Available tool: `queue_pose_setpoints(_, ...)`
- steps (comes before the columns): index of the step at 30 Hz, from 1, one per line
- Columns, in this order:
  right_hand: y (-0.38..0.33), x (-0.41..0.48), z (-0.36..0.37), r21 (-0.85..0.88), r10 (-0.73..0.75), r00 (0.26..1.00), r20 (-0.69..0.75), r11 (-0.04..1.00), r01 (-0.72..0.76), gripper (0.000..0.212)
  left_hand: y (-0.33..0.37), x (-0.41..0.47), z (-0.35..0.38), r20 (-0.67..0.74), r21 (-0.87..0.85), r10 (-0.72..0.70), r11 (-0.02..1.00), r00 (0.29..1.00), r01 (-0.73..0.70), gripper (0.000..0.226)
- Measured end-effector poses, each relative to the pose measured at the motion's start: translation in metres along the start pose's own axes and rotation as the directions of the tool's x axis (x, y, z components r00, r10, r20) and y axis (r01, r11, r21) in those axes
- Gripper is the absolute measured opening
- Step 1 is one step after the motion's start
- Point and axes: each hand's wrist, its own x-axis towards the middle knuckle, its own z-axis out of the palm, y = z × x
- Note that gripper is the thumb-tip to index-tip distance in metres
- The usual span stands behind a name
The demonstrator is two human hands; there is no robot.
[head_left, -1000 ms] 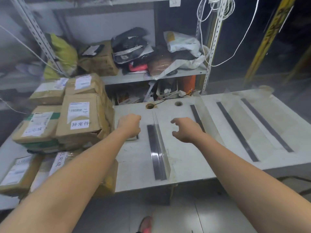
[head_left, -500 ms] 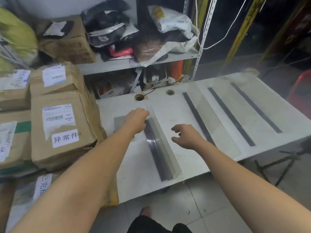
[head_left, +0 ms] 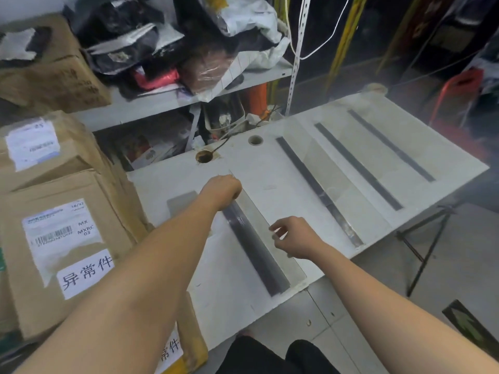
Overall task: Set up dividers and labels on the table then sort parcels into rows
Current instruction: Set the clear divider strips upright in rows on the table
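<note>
A clear divider with a dark base strip stands on the white table, running from the far side to the near edge. My left hand is curled over the far end of its top edge. The thumb and curled fingers of my right hand pinch the clear panel's top edge about halfway along. A grey label card lies flat just left of my left wrist. Three more dividers stand to the right: one, another and the farthest. Cardboard parcels with white labels are stacked at the left.
Shelves behind the table hold bags and a cardboard box. Two round holes sit near the table's far edge. A black folding leg shows under the right end, and a parcel leans by the near left corner.
My left hand moved from the label card, left of the divider, onto the divider's far end. My right hand drew nearer along the panel's top edge. The camera moved closer and tilted down.
</note>
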Motion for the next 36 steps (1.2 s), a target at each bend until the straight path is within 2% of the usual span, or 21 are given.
queue_pose_setpoints(5,0.004,-0.004,-0.011,0.048,0.037,0.999,-0.04,0.998,-0.035,0.027,-0.011,0.023,-0.018,0.058,-0.038,-0.009,0.999,0.998,0.012,0.023)
queue_pose_setpoints(9,0.011,-0.01,-0.026,0.092,0.06,0.998,-0.009,0.994,-0.059,0.027,-0.032,0.046,-0.027,-0.014,-0.004,-0.008,1.0,1.0,0.008,0.028)
queue_pose_setpoints(14,0.022,-0.014,-0.039,0.121,0.099,0.995,-0.019,0.988,-0.096,0.033,-0.041,0.08,-0.04,-0.073,-0.054,0.0,0.999,0.997,-0.004,0.026)
queue_pose_setpoints(19,0.025,-0.008,-0.038,0.069,0.062,0.995,-0.083,0.996,-0.056,0.038,-0.038,0.11,-0.044,-0.063,-0.106,0.032,0.994,0.998,-0.038,0.014)
queue_pose_setpoints(23,0.028,0.001,-0.037,0.045,0.053,0.988,-0.144,0.998,-0.047,0.034,-0.045,0.129,-0.037,-0.125,-0.103,0.046,0.993,0.991,-0.059,0.008)
queue_pose_setpoints(24,0.029,0.003,-0.036,0.039,0.041,0.986,-0.16,0.999,-0.035,0.024,-0.047,0.133,-0.035,-0.131,-0.108,0.043,0.992,0.99,-0.057,0.008)
queue_pose_setpoints(26,0.03,0.005,-0.035,0.037,0.041,0.979,-0.201,0.999,-0.034,0.036,-0.05,0.141,-0.031,-0.128,-0.13,0.03,0.99,0.991,-0.047,0.009)
queue_pose_setpoints(27,0.031,0.006,-0.034,0.021,0.042,0.978,-0.202,0.999,-0.039,0.026,-0.051,0.144,-0.029,-0.12,-0.14,0.027,0.989,0.992,-0.044,0.01)
queue_pose_setpoints(33,0.03,0.013,-0.032,-0.017,0.049,0.978,-0.201,0.998,-0.054,0.029,-0.049,0.161,-0.014,-0.159,-0.202,0.039,0.977,0.986,-0.071,0.013)
queue_pose_setpoints(36,0.033,0.018,-0.034,-0.034,0.03,0.978,-0.206,0.999,-0.037,0.023,-0.052,0.166,-0.015,-0.165,-0.219,0.033,0.973,0.986,-0.069,0.014)
